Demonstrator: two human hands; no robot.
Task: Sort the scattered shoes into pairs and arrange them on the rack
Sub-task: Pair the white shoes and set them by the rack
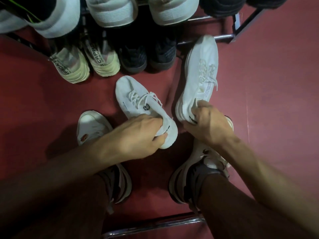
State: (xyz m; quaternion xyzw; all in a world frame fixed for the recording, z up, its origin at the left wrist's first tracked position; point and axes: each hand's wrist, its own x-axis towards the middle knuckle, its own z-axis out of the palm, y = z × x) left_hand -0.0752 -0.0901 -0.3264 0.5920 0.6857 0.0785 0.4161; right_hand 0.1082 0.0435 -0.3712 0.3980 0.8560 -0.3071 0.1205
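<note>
Both hands grip white knit sneakers by the heel: my left hand [138, 135] holds the left sneaker [143, 107], my right hand [207, 123] the right sneaker [200, 75]. Each lies toe-first toward the shoe rack [222, 36], the right one's toe touching its lower bar.

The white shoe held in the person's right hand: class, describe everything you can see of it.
The white shoe is a knit-looking sneaker with white laces, a ribbed white sole edge and small dark print along its side. The right hand grips it at the heel collar, fingers curled into the opening. Its toe points away, toward the rack's metal rail. It sits right of its matching shoe.
</note>
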